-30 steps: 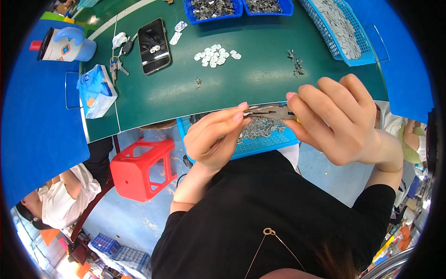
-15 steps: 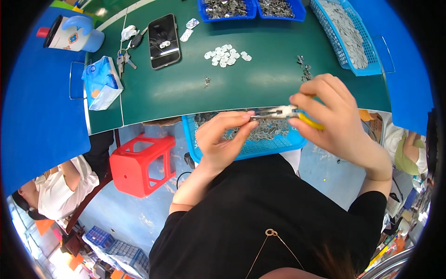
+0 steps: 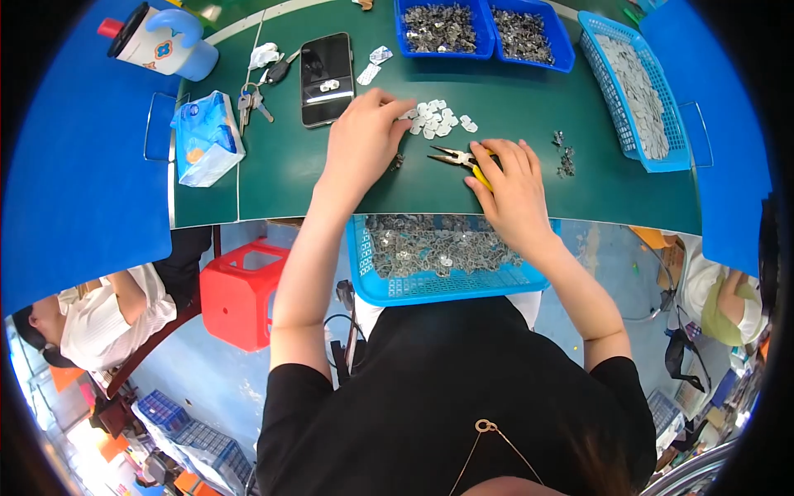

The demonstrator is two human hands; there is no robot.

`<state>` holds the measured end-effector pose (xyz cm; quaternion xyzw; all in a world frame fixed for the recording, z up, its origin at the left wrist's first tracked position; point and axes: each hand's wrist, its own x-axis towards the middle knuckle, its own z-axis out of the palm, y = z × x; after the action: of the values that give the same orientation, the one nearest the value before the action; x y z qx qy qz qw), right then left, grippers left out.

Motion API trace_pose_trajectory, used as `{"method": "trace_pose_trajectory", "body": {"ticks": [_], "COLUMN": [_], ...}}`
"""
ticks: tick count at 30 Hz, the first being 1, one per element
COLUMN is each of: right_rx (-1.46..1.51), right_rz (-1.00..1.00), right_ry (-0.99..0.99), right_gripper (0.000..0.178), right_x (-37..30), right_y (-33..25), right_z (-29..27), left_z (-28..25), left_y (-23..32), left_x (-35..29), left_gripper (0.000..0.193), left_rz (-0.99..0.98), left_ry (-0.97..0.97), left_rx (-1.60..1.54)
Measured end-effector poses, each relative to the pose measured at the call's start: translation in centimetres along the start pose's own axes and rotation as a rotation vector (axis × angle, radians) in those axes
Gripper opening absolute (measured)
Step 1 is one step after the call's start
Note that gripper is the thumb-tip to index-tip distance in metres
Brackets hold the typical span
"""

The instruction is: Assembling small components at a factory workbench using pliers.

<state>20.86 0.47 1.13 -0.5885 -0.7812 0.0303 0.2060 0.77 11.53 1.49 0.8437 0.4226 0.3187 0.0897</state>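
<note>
My left hand (image 3: 364, 136) reaches over the green table to the left edge of a pile of small white pieces (image 3: 434, 121). Its thumb and index finger are apart beside the nearest pieces; whether they touch one is unclear. A few small dark metal parts (image 3: 398, 162) lie just below this hand, partly covered by it. In my right hand (image 3: 514, 186) is a pair of yellow-handled pliers (image 3: 456, 156), low over the table, jaws pointing left and spread with nothing visible between them.
A blue basket of metal parts (image 3: 451, 288) sits against my lap. Two blue trays (image 3: 447, 56) and a light-blue basket of flat grey pieces (image 3: 680, 157) stand farther back. Left are a phone (image 3: 327, 62), keys (image 3: 246, 103), a tissue pack (image 3: 207, 140) and a tumbler (image 3: 157, 45). Small parts (image 3: 566, 157) lie right.
My hands were together over the basket, pliers against the left fingertips. Now they are apart: the left has gone forward to the white pile, the right has lowered the pliers toward the table.
</note>
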Motion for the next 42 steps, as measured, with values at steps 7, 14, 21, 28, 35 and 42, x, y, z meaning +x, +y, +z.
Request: {"method": "trace_pose_trajectory", "body": {"ticks": [7, 14, 21, 28, 35, 42], "right_rx": [0.163, 0.305, 0.182, 0.262, 0.221, 0.310], "right_rz": [-0.113, -0.241, -0.316, -0.302, -0.285, -0.405], "right_ry": [0.170, 0.224, 0.131, 0.183, 0.160, 0.172], "right_gripper": [0.030, 0.025, 0.026, 0.031, 0.036, 0.035], "right_x": [0.1, 3.1, 1.9, 0.7, 0.1, -2.3], "right_y": [-1.9, -4.8, -4.9, -3.7, -3.7, -1.8], "right_z": [0.2, 3.9, 4.7, 3.9, 3.8, 3.6], "left_z": [-0.5, -2.3, -3.1, -3.4, -2.3, -1.5], "left_y": [-2.9, -4.0, -3.6, -2.3, 2.0, 4.8], "left_x": [0.7, -1.2, -3.8, -5.5, -6.9, -7.6], "left_gripper": [0.009, 0.010, 0.027, 0.024, 0.013, 0.015], "left_rz": [0.140, 0.284, 0.138, -0.064, -0.661, -0.816], "left_ry": [-0.220, -0.257, -0.161, 0.008, 0.210, 0.245], "left_rx": [0.022, 0.233, 0.268, 0.077, -1.011, -1.340]}}
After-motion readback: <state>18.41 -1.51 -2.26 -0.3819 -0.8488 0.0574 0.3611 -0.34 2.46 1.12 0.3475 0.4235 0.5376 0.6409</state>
